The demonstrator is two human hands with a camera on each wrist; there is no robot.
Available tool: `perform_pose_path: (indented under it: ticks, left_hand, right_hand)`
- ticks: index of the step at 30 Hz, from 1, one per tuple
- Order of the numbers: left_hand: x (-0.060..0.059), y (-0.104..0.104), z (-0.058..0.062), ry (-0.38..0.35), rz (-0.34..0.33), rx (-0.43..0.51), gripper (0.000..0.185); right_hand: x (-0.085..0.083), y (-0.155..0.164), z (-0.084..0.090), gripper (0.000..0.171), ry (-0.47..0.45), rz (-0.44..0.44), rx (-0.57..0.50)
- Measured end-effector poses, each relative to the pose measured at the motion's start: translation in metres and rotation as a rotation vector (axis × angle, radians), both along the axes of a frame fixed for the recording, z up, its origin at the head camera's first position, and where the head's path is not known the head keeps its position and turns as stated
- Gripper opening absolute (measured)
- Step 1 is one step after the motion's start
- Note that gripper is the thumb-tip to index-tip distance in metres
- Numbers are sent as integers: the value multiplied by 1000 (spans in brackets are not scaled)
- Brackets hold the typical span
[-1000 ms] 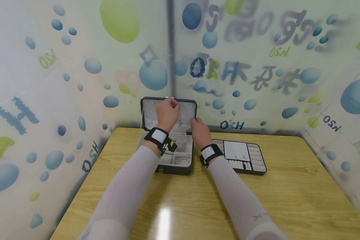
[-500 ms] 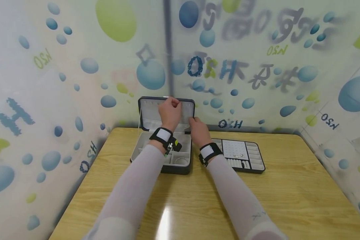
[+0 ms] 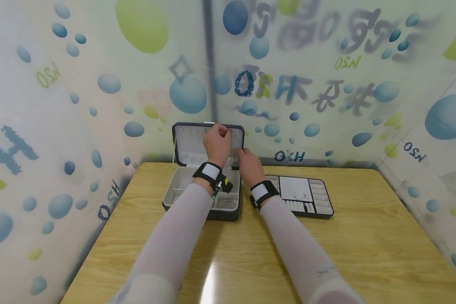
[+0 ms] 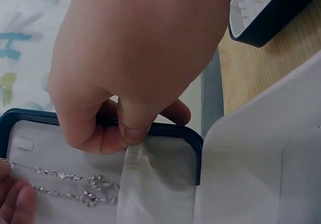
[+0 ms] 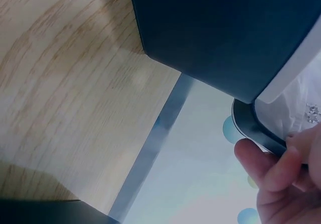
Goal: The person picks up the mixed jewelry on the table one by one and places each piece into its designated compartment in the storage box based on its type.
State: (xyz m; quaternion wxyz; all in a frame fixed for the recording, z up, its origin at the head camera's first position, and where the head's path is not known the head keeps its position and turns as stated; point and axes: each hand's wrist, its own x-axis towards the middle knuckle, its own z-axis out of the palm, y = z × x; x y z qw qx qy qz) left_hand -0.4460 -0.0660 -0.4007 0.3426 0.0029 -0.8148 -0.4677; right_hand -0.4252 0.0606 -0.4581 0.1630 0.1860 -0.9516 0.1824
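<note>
My left hand [image 3: 217, 145] is in front of the open lid [image 3: 190, 143] of a dark blue jewelry box [image 3: 222, 214]. At the left wrist view's lower left, its fingertips [image 4: 17, 201] pinch a silver necklace [image 4: 75, 176]. Two strands run across the pale lining to the edge of a gathered fabric pocket [image 4: 155, 189], where their ends are hidden. At the lid's right edge is my right hand [image 3: 251, 166]. Its thumb and finger pinch the pocket's edge beside the rim, with another finger behind the lid. In the right wrist view, a bit of necklace shows next to its fingers [image 5: 281, 176].
The box's base has pale compartments, one with a bangle [image 3: 228, 204]. A separate jewelry tray [image 3: 294, 188] lies to the right on the wooden table [image 3: 365, 236], with earrings on its pegboard and a ring in its ring rolls. A patterned wall [image 3: 308, 84] stands close behind the box.
My left hand has shifted slightly rightward along the lid. My right hand stays at the lid's right edge. The whole scene has drifted a little left as the head turned.
</note>
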Motion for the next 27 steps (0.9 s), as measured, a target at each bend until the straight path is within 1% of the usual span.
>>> perform_pose_path:
  ticks: [3,7,10,12,14,19,21,25,27]
  left_hand:
    - [-1,-1,0,14,10,-14,10]
    - [1,-2,-1,22,-2,-16,5]
    - [3,-5,-2,30,-27,-12,4]
    - [5,-7,-3,31,-55,-15,2]
    - [9,-10,-4,24,-85,-41,4]
    - [21,-17,-7,-22,-171,-172,18]
    - [27,-19,-9,-31,-210,-202,21]
    - [44,-25,-12,-61,-244,-241,20]
    - [54,-26,-14,-89,-260,-286,19]
  right_hand:
    - [-2,-2,-1,28,-2,-6,-2]
    - [-3,-4,-1,28,9,-3,-1]
    - [-2,-4,0,28,19,8,6]
    - [-1,-4,0,28,30,17,6]
    - [-1,-4,-1,26,35,25,-2]
    - [1,-2,-2,20,34,25,-20]
    - [2,-3,-1,19,34,19,-27]
    - [3,-7,2,18,41,2,-33]
    - [4,-9,2,17,53,-10,-30]
